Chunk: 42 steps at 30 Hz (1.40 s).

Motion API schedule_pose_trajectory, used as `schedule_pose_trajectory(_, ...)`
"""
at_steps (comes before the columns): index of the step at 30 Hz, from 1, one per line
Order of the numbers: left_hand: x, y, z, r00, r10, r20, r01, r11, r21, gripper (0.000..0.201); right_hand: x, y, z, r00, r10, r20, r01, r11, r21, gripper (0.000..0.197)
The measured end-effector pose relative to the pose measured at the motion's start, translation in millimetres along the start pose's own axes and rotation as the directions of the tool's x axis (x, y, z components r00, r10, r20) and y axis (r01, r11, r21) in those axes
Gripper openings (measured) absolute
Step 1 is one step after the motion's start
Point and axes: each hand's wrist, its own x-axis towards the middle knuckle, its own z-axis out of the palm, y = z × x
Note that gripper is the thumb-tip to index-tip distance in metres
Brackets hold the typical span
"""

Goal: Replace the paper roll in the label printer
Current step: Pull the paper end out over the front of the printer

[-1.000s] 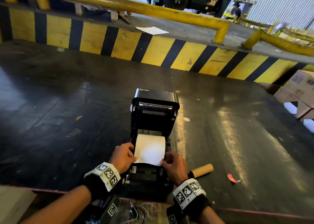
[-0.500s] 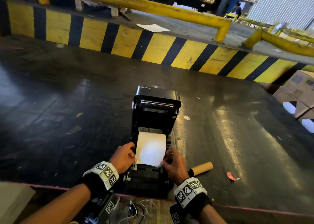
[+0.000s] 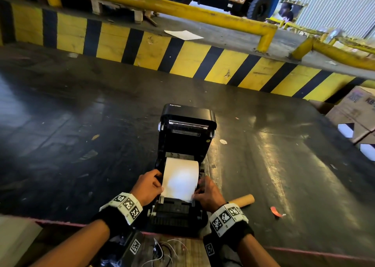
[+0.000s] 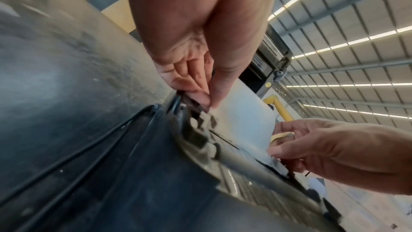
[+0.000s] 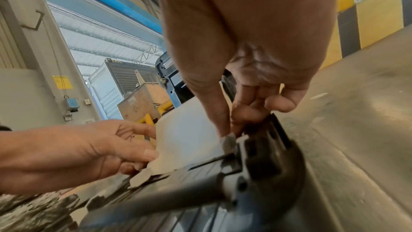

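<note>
The black label printer (image 3: 187, 124) stands on the dark platform with its lid raised. A white paper strip (image 3: 180, 179) runs from the roll bay toward me over the front. My left hand (image 3: 149, 186) pinches the strip's left edge (image 4: 219, 105) between thumb and fingertips. My right hand (image 3: 207, 192) pinches its right near corner (image 5: 223, 134). The roll itself is hidden under the strip. An empty brown cardboard core (image 3: 243, 199) lies on the platform just right of my right wrist.
A red scrap (image 3: 276, 211) lies right of the core. Cardboard boxes (image 3: 354, 112) sit at the right edge. A yellow-and-black striped kerb (image 3: 162, 51) with yellow rails bounds the far side. Loose wires (image 3: 162, 252) lie at the near edge below the printer.
Both hands have stayed at the strip's two near corners; the strip looks drawn slightly further toward me. The head view has shifted a little.
</note>
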Motion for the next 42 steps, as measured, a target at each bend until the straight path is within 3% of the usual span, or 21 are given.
schedule_pose_trajectory(8, 9, 3, -5, 0.987, -0.012, 0.161, -0.004, 0.995, 0.099, 0.046, -5, 0, 3, 0.995, -0.006, -0.097, 0.008, 1.0, 0.022, 0.039)
schedule_pose_trajectory(14, 7, 1, -8, 0.984, -0.028, 0.178, 0.037, 0.998, -0.049, 0.039, -11, 1, 2, 0.997, -0.019, -0.072, 0.03, 0.986, 0.162, 0.04)
schedule_pose_trajectory(20, 7, 0, -12, 0.973, -0.035, 0.226, 0.05, 0.997, -0.062, 0.041, -13, -4, -4, 0.999, -0.005, -0.05, 0.011, 0.993, 0.117, 0.041)
schedule_pose_trajectory(23, 8, 3, -10, 0.971, -0.043, 0.237, 0.044, 0.999, 0.001, 0.042, -13, -8, -3, 0.999, -0.028, -0.045, 0.028, 1.0, 0.005, 0.044)
schedule_pose_trajectory(26, 10, 8, -6, 0.981, -0.068, 0.18, 0.053, 0.995, 0.086, 0.037, -12, -15, -2, 0.997, -0.021, -0.069, 0.015, 0.996, -0.091, 0.048)
schedule_pose_trajectory(31, 7, 10, 1, 0.995, -0.08, 0.065, 0.077, 0.996, 0.041, 0.031, -13, -15, -1, 0.998, -0.002, -0.067, -0.004, 0.996, -0.093, 0.052)
schedule_pose_trajectory(42, 8, 13, -6, 0.976, -0.096, 0.197, 0.07, 0.988, 0.138, 0.053, -16, -12, 11, 0.987, -0.023, -0.16, 0.006, 0.994, -0.107, 0.057)
